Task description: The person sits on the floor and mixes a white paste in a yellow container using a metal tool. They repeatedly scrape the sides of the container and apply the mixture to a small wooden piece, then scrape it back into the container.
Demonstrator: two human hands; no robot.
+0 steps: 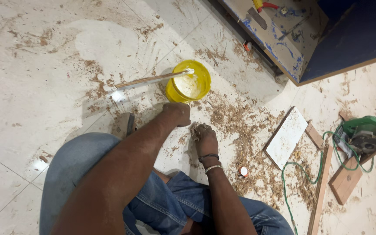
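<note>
From the head camera, the person sits on the tiled floor (35, 78) in blue jeans, with both arms reaching forward toward a yellow tub (189, 82). The left hand (178, 114) is curled into a loose fist just below the tub, knuckles down on the tile; whether it grips anything I cannot tell. The right hand (204, 137) lies a little further from the tub on its near side, fingers bunched together in the wood shavings (231, 122), as if pinching up a clump of them.

The work looks to be at a gathering stage: shavings collected beside the tub, nothing lifted yet. Judging by this, any move to the tub needs a firm pinch, since the loose shavings would spill on the way.

The yellow tub stands upright and open. Its inside shows a pale, creamy coating or liquid low down; how full it is cannot be read. A wooden stick (153, 79) rests on its rim, one whitish end inside, the other reaching out leftward over the floor.

Right of the tub, well apart, lie a white board (287, 137), wooden strips (320, 189) and a green power tool (364, 130) with its green cable (303, 174). Above the tub to the right stands a blue cabinet (353, 35).
</note>
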